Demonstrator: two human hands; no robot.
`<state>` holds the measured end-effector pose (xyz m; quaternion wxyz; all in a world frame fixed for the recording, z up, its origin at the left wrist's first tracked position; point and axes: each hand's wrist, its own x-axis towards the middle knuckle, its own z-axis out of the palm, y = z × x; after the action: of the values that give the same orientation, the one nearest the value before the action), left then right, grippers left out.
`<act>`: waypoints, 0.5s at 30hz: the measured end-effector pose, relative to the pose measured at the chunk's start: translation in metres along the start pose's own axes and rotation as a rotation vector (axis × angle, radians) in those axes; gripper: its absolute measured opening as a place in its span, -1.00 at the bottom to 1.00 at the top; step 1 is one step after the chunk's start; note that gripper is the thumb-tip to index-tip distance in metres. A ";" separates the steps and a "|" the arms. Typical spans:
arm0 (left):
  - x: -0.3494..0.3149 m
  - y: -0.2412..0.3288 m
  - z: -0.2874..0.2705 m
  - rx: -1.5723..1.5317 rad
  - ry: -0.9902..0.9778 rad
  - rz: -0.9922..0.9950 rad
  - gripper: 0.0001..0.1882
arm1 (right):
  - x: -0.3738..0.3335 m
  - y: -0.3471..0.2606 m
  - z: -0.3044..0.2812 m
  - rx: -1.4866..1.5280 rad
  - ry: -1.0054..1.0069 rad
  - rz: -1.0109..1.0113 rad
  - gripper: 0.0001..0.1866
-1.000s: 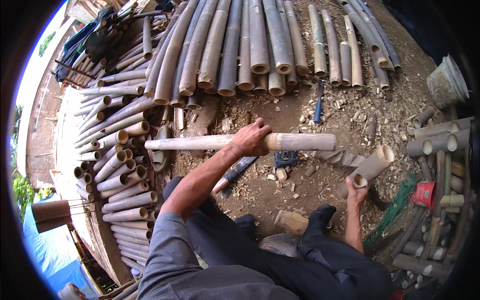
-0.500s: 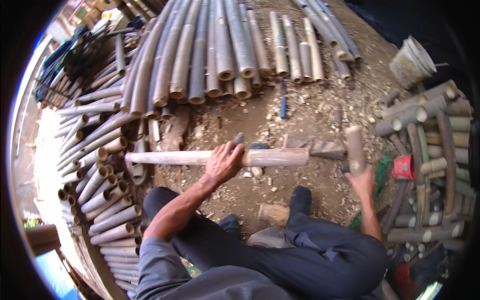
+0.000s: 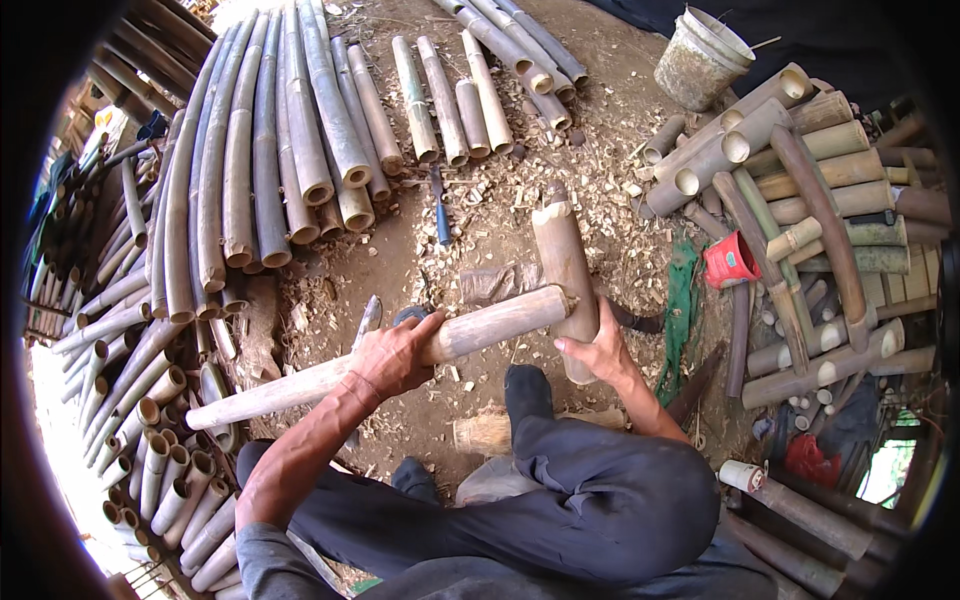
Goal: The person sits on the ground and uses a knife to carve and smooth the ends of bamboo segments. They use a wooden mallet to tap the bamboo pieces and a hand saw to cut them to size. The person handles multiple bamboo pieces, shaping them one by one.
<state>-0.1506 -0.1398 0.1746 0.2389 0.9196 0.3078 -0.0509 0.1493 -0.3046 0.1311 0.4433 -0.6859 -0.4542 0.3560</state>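
My left hand (image 3: 395, 355) is closed around a long pale bamboo pole (image 3: 290, 390), which slants across in front of my knees with its right end higher. A grey, pointed thing (image 3: 368, 318) shows just beyond that hand; what it is I cannot make out. My right hand (image 3: 605, 345) grips the lower part of a short, thick bamboo piece (image 3: 565, 255), held nearly upright, its top pale and ragged. The pole's right end overlaps this piece in view; whether they touch I cannot tell.
Long bamboo poles (image 3: 270, 140) lie side by side ahead. Cut bamboo pieces (image 3: 180, 480) are piled at left. A blue-handled tool (image 3: 442, 222) lies among wood chips. At right are a dirty bucket (image 3: 703, 60), a red cup (image 3: 731, 260), green netting (image 3: 680, 310) and stacked bamboo (image 3: 830, 200).
My right hand has brought the short bamboo piece leftward to the pole's right end. The long pole has tilted, right end up. The whole view has shifted toward the right.
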 end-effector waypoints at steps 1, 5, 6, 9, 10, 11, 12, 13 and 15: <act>0.001 0.001 0.004 -0.026 -0.005 0.007 -0.36 | -0.003 0.002 0.000 -0.074 0.012 -0.092 0.01; -0.005 -0.004 0.021 -0.053 -0.006 -0.020 -0.37 | -0.012 -0.020 -0.004 -0.240 -0.014 -0.020 0.07; -0.006 -0.004 0.026 -0.058 0.006 -0.021 -0.37 | -0.014 -0.027 -0.007 -0.312 -0.032 0.009 0.09; -0.006 -0.006 0.032 -0.046 -0.124 -0.058 -0.36 | -0.021 -0.030 -0.008 -0.537 -0.062 0.065 0.12; -0.007 -0.006 0.035 -0.050 -0.136 -0.046 -0.35 | -0.025 -0.029 -0.007 -0.614 -0.065 0.079 0.13; -0.010 -0.006 0.041 -0.053 -0.147 -0.035 -0.33 | -0.032 -0.017 -0.004 -0.668 -0.072 0.060 0.14; -0.015 -0.007 0.047 -0.059 -0.160 -0.029 -0.32 | -0.033 -0.018 -0.003 -0.647 -0.076 0.081 0.15; -0.017 -0.008 0.051 -0.079 -0.097 -0.015 -0.33 | -0.033 -0.020 0.000 -0.626 -0.080 0.102 0.15; -0.015 -0.007 0.045 -0.139 -0.088 -0.024 -0.32 | -0.032 -0.015 0.007 -0.341 -0.087 0.153 0.16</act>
<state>-0.1645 -0.1643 0.1352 0.3147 0.8939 0.3108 -0.0728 0.1275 -0.3297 0.1451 0.2723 -0.7675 -0.4733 0.3359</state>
